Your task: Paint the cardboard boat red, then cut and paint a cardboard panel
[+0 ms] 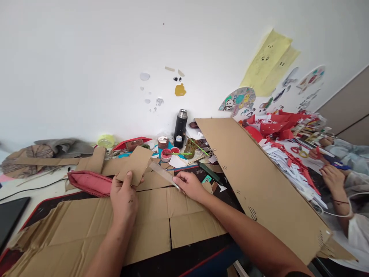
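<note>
White wall [86, 57] rises behind my cluttered desk [43, 188], stuck with paper cut-outs and a yellow sheet [269, 63]. Across the desk in front of me lies a flattened cardboard box [86, 227], its flaps spread toward me, and to my right a long cardboard panel [259, 181] leans up at a slant, its near corner torn. Past that panel a heap of red and white paper scraps [285, 154] covers the far end, where another person's hands [331, 177] work; what they hold is too blurred for me to say. A red fabric pouch [89, 182] sits just left of my left hand [123, 196], and a black flask [180, 125] stands upright against the wall among small paint pots [166, 154]. My hands are apart: the left one pinches a small cardboard piece [135, 163] by its lower edge, thumb on top, holding it just above the flattened box. My right hand [190, 184] is closed around the near end of a clear ruler [163, 173], which points away toward the small piece.
</note>
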### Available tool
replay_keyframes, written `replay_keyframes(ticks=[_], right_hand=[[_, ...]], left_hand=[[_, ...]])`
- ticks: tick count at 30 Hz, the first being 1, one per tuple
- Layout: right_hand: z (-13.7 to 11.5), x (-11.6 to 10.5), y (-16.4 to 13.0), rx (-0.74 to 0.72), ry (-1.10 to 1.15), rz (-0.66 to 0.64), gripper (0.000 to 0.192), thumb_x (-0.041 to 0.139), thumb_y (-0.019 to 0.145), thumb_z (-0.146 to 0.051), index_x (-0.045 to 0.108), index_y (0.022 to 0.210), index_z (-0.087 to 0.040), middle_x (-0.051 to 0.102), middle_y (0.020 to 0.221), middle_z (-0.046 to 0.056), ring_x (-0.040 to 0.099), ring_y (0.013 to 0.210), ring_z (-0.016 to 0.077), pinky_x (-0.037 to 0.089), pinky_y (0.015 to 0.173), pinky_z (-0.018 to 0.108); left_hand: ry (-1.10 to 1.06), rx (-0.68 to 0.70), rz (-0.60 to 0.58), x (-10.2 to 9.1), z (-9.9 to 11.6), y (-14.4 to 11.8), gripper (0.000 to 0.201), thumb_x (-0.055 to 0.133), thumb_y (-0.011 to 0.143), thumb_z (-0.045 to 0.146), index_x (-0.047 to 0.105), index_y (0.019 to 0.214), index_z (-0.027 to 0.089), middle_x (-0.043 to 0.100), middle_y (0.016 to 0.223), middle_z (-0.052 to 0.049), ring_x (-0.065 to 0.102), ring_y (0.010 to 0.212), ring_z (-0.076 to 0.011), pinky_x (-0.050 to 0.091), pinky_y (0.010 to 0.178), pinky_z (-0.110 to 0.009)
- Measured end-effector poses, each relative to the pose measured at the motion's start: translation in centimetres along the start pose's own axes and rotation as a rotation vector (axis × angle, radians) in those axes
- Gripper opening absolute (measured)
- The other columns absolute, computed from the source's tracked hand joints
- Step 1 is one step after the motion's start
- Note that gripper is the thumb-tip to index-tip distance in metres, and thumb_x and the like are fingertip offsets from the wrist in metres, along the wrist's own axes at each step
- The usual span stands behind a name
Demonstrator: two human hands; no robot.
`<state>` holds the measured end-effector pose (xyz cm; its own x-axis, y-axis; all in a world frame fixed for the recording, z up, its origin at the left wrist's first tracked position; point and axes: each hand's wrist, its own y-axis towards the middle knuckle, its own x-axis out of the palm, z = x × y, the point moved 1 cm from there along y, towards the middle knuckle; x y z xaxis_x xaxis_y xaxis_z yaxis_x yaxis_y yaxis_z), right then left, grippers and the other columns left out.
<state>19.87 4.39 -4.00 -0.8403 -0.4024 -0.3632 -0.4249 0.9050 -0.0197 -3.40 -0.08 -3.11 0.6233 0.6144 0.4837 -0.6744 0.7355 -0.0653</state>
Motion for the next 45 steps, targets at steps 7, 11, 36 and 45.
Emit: replay_keyframes(ticks=[7,11,36,45], right_hand=[[-2.2,-1.7,-0.3,0.02,0.01,-0.059,0.038,0.068,0.101,-0.053,0.058,0.08,-0.022,0.059,0.062,-0.004,0.051,0.052,0.0129,0.038,0.052,0.024],[-2.7,-2.5,-0.7,0.041,0.131,-0.02,0.044,0.067,0.099,-0.061,0.056,0.081,-0.023,0.055,0.058,-0.006,0.05,0.046,0.012,0.041,0.049,0.024],[1.9,-0.7,-4.4,0.068,0.24,0.115,0.049,0.068,0.096,-0.067,0.055,0.078,-0.024,0.053,0.057,-0.007,0.047,0.045,0.011,0.035,0.045,0.022],[1.3,-1.3,-4.3,0.078,0.253,0.09,0.05,0.067,0.096,-0.07,0.059,0.081,-0.023,0.055,0.057,-0.006,0.05,0.046,0.0121,0.038,0.047,0.024]], left_hand=[[0.025,0.026,-0.007,-0.2,-0.4,0.1,0.039,0.089,0.072,0.036,0.063,0.098,0.025,0.073,0.112,-0.003,0.069,0.092,-0.0181,0.06,0.067,-0.025],[0.164,-0.041,-0.125,0.2,-0.6,-0.2,0.047,0.087,0.074,0.04,0.064,0.111,0.023,0.074,0.123,-0.01,0.072,0.098,-0.0236,0.062,0.067,-0.029],[1.515,0.768,-0.756,-1.2,1.4,-0.6,0.049,0.048,0.104,0.033,0.073,0.137,0.006,0.077,0.129,-0.024,0.07,0.125,-0.0406,0.054,0.11,-0.058],[1.76,0.317,-1.293,-5.7,5.1,-7.8,0.098,0.082,0.071,0.024,0.055,0.165,0.03,0.035,0.179,-0.012,0.028,0.166,-0.0422,0.031,0.131,-0.067]])
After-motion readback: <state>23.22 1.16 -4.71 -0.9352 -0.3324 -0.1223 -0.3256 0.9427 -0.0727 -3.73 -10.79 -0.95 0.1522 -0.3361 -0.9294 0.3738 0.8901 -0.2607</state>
